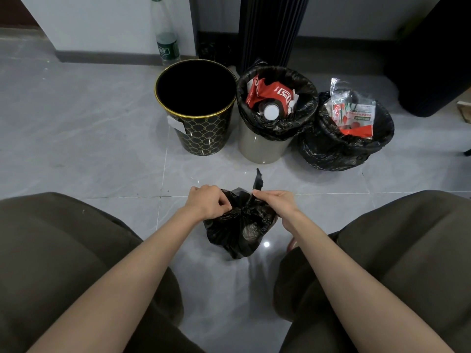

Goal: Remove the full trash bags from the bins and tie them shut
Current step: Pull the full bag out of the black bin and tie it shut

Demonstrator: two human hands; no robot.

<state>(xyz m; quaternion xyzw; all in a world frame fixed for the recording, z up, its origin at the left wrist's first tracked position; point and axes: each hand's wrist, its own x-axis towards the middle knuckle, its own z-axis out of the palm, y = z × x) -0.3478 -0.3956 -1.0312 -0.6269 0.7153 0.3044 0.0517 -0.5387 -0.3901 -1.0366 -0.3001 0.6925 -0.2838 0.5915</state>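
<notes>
Floor [76, 110]: glossy grey tiles w/ faint veining, pale grout lines [127, 196]; small bright light reflection [266, 244] lower centre. Wall [102, 21], top of frame: white, dark baseboard [107, 57] along btm edge. Black ribbed column [272, 29], upper centre, stands at wall. Clear bottle [165, 29] w/ green label, upper centre-left, upright at wall corner. Dark bulky unit [438, 59], upper right; type unclear.

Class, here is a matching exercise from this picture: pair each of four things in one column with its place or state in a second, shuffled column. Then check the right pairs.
Things:
1. black and gold bin
2. grey bin
3. small black bag
4. clear bottle

States:
A. gripped at its neck by the left hand and right hand
B. stands by the wall
C. no liner over its rim
D. holds a black liner with red packaging

Pairs: 1-C, 2-D, 3-A, 4-B
</notes>
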